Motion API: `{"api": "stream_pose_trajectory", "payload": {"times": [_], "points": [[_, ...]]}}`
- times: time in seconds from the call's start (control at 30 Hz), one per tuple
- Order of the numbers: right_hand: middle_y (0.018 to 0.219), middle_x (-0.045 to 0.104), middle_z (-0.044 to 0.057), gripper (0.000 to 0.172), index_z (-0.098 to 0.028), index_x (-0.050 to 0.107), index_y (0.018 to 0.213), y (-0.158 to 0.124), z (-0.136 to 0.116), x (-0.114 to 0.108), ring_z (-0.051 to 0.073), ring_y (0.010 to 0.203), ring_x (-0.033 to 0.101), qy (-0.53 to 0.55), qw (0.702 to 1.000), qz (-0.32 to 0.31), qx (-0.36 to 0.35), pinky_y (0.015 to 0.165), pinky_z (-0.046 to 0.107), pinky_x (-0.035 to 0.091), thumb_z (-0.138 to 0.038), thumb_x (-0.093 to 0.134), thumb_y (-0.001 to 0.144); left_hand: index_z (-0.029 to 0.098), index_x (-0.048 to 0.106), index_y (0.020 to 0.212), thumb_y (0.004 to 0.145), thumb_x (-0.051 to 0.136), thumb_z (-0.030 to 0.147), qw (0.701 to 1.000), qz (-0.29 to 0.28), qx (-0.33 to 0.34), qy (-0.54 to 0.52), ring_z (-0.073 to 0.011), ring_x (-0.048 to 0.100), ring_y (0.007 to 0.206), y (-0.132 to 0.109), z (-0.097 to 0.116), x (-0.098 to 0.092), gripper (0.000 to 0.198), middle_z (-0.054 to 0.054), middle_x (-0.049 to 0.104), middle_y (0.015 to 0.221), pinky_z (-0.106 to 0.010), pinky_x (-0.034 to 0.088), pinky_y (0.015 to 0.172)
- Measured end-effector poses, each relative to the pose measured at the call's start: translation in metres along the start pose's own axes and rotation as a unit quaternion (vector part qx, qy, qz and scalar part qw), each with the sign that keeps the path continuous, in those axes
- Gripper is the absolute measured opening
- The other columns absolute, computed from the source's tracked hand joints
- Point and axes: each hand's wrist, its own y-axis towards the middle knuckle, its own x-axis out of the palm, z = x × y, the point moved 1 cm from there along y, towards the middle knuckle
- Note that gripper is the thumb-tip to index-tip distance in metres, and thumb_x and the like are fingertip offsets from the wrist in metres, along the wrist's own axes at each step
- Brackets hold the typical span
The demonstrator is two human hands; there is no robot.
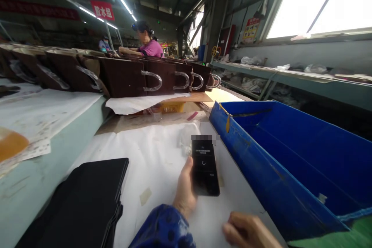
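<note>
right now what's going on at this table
A person at a white-covered table holds a phone in the left hand, screen lit. The right hand sits low nearby, nothing seen in it. A stack of black sheets lies to the left, a blue bin to the right. Brown bags with clear handles line the back, where another person works.

You have one view, from the camera on your head. It faces forward and down along the white-covered table point(162, 155), close above your left hand point(184, 192) and the phone point(205, 170); your right hand point(250, 232) cuts the bottom edge. The blue bin point(261, 170) fills the right, the brown bags point(124, 77) lie farther ahead, well away from the lens
</note>
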Motion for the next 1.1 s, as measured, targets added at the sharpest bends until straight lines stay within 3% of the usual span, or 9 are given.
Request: {"api": "stream_pose_trajectory", "payload": {"times": [0.07,0.1,0.17,0.2,0.27,0.4,0.67,0.8,1.1], "points": [[0.052,0.054,-0.001,0.051,-0.022,0.056,0.061,0.025,-0.01,-0.028,0.015,0.048,0.051,0.108,0.989,0.076,0.073,0.047,0.027,0.042,-0.058,0.05,0.097,0.011,0.074,0.105,0.094,0.06,0.041,1.0,-0.015,-0.006,-0.005,-0.0291,0.075,0.095,0.001,-0.001,0.0,0.034,-0.012,0.079,0.087,-0.045,0.057,0.094],[0.057,0.057,-0.001,0.046,-0.022,0.057,0.065,0.041,-0.015,-0.039,0.015,0.052,0.053,0.157,0.972,0.162,0.068,0.05,0.027,0.044,-0.058,0.056,0.094,0.011,0.074,0.104,0.094,0.059,0.041,1.0,-0.023,-0.009,-0.007,-0.0294,0.075,0.095,0.001,-0.003,0.0,0.035,-0.012,0.079,0.087,-0.045,0.057,0.094],[0.082,0.068,0.004,0.037,-0.023,0.064,0.082,0.075,-0.021,-0.049,0.021,0.075,0.064,0.273,0.915,0.296,0.04,0.064,0.03,0.053,-0.059,0.064,0.088,0.01,0.075,0.103,0.095,0.057,0.04,0.999,-0.037,-0.008,-0.008,-0.0289,0.075,0.095,0.002,-0.005,0.0,0.036,-0.013,0.079,0.089,-0.045,0.056,0.096],[0.096,0.071,0.007,0.039,-0.024,0.065,0.093,0.091,-0.022,-0.046,0.023,0.088,0.067,0.303,0.899,0.313,0.037,0.071,0.033,0.056,-0.063,0.061,0.089,0.01,0.075,0.104,0.096,0.056,0.039,0.999,-0.042,-0.001,-0.009,-0.028,0.074,0.096,0.003,-0.005,0.0,0.035,-0.013,0.079,0.091,-0.044,0.056,0.097],[0.112,0.072,0.011,0.051,-0.022,0.064,0.108,0.115,-0.022,-0.032,0.028,0.103,0.069,0.347,0.891,0.288,0.044,0.082,0.039,0.058,-0.068,0.049,0.092,0.011,0.075,0.104,0.097,0.055,0.037,0.999,-0.044,0.02,-0.008,-0.0257,0.074,0.097,0.004,-0.007,0.0,0.034,-0.011,0.079,0.096,-0.041,0.054,0.099],[0.111,0.075,0.012,0.064,-0.02,0.064,0.115,0.126,-0.018,-0.004,0.03,0.106,0.071,0.406,0.894,0.181,0.064,0.089,0.047,0.059,-0.07,0.029,0.097,0.013,0.076,0.102,0.096,0.056,0.036,0.999,-0.024,0.038,0.0,-0.025,0.073,0.096,0.006,-0.006,0.002,0.031,-0.009,0.079,0.095,-0.04,0.054,0.099],[0.133,0.068,0.007,0.046,-0.023,0.062,0.129,0.106,-0.031,-0.013,0.028,0.129,0.058,0.455,0.889,0.034,0.038,0.115,0.047,0.042,-0.048,0.063,0.091,0.013,0.078,0.093,0.098,0.054,0.033,0.998,0.028,0.052,0.002,-0.0245,0.073,0.098,0.016,0.003,0.001,0.031,-0.007,0.079,0.085,-0.039,0.053,0.102],[0.137,0.065,0.003,0.05,-0.026,0.061,0.131,0.104,-0.03,-0.012,0.027,0.135,0.053,0.442,0.896,0.015,0.035,0.118,0.047,0.038,-0.028,0.072,0.082,0.013,0.077,0.094,0.098,0.055,0.034,0.998,0.033,0.05,0.0,-0.0248,0.074,0.099,0.019,0.004,-0.001,0.03,-0.007,0.079,0.086,-0.04,0.053,0.102],[0.13,0.068,0.005,0.047,-0.026,0.059,0.129,0.104,-0.023,-0.008,0.028,0.129,0.059,0.415,0.908,0.036,0.039,0.112,0.051,0.045,-0.022,0.067,0.083,0.014,0.076,0.104,0.096,0.058,0.034,0.998,0.013,0.062,0.02,-0.0254,0.07,0.109,0.021,0.003,-0.004,0.029,-0.006,0.079,0.097,-0.038,0.05,0.105]]}}
